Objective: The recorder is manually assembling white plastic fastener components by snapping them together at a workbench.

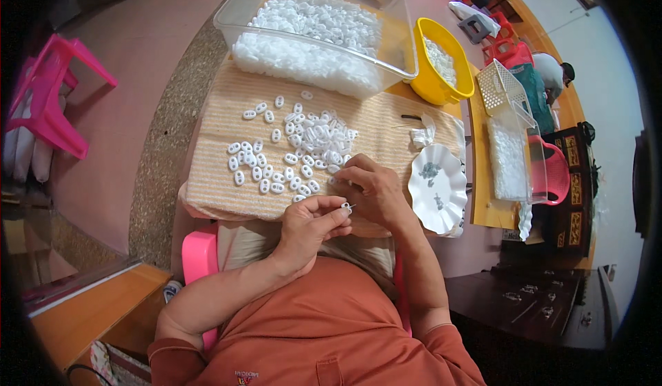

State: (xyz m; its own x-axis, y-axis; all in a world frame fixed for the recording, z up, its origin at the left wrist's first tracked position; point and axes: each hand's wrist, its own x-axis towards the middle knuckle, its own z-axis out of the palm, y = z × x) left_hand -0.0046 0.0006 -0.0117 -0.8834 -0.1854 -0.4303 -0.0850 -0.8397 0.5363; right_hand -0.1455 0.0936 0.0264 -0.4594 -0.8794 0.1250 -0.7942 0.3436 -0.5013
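Between the thumb and fingers of my left hand (310, 226) is a small white oval plastic piece (345, 205), with a thin dark pin-like bit sticking out of it. My right hand (374, 187) is just beyond, its fingers bent and drawn together at the near right edge of a heap of clear and white plastic parts (323, 136). What its fingertips hold, if anything, is hidden. Loose white two-hole ovals (265, 186) lie scattered left of the heap on a striped tan cloth (214, 131). Right of my right hand, a white scalloped plate (452, 179) carries small grey bits.
A large clear bin (310, 38) full of white parts stands at the far edge. Beside it is a yellow basin (455, 96) with more parts. A crumpled white wrapper (423, 135) lies above the plate. To the right stand another filled clear bin (509, 162) and a white basket (502, 88).
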